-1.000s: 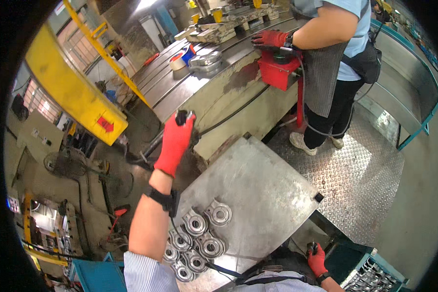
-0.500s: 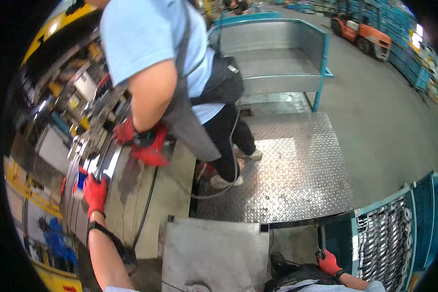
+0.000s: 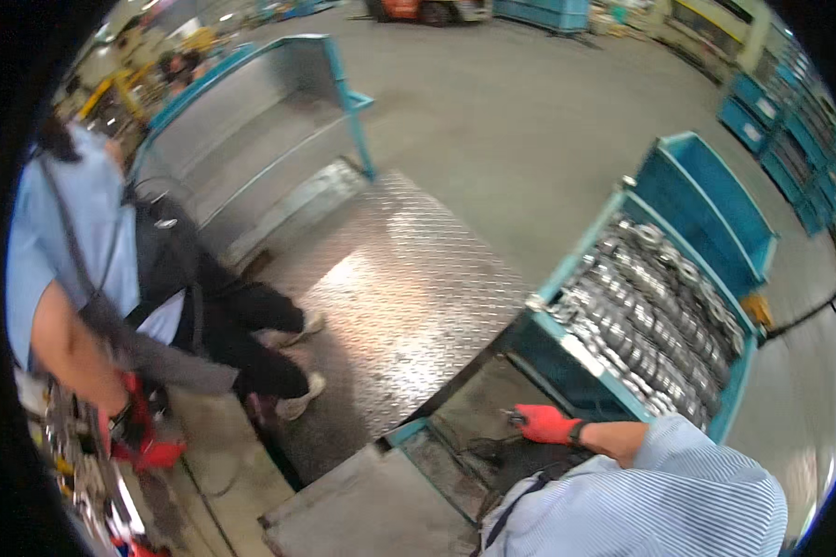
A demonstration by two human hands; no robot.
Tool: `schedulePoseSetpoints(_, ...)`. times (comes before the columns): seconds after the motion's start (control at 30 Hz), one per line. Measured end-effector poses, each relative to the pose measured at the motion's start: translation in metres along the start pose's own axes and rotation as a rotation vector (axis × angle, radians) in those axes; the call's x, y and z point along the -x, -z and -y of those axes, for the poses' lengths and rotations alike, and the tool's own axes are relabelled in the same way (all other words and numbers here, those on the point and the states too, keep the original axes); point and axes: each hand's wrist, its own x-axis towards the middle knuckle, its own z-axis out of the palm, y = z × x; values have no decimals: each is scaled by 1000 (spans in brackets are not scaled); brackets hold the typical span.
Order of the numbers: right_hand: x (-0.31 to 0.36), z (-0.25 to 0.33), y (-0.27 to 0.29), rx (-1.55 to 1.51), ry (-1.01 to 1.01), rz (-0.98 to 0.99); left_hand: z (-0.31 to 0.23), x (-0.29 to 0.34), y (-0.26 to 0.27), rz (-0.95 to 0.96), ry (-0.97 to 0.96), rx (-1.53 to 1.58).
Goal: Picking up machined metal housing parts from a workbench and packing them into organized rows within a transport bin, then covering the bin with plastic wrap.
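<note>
My right hand (image 3: 550,424), in a red glove, is closed around a small dark metal piece (image 3: 515,419); its exact kind is too small to tell. The hand is low, between a grey metal tabletop (image 3: 362,511) and a blue bin (image 3: 576,357) of shiny metal parts (image 3: 655,320). At the lower left rim a bit of red glove (image 3: 142,549), apparently my left hand, shows beside the machine bed (image 3: 218,473). Its fingers are cut off and blurred.
A co-worker (image 3: 79,269) in a light blue shirt stands left, a gloved hand by a red object (image 3: 153,452) over the machine. A treadplate platform (image 3: 390,297) leads to a blue-framed metal trough (image 3: 251,139). Another blue bin (image 3: 706,204) stands behind the parts bin.
The view has swung to the right, so the co-worker and machine shift left and the parts bin comes further in. My left hand slides to the lower left rim; the right still holds its piece.
</note>
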Motion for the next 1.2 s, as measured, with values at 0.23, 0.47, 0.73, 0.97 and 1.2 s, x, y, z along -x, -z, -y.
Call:
schedulePoseSetpoints(0.23, 2, -18, -17, 13, 8, 26, -112, 55, 90, -47, -71, 455)
schedulePoseSetpoints(0.47, 7, 3, -6, 16, 144, 32, -119, 158, 132, 61, 131, 1114)
schedulePoseSetpoints(0.73, -2, -3, -34, -16, 196, 191, -223, 375, 38, 350, 1035, 2213)
schedulePoseSetpoints(0.97, 15, -3, -50, 140, 386, 278, -318, 485, -33, 244, 1565, 2743)
schedulePoseSetpoints(1.2, 48, -6, -51, 193, 391, 283, -366, 524, -25, 234, 1753, 2589)
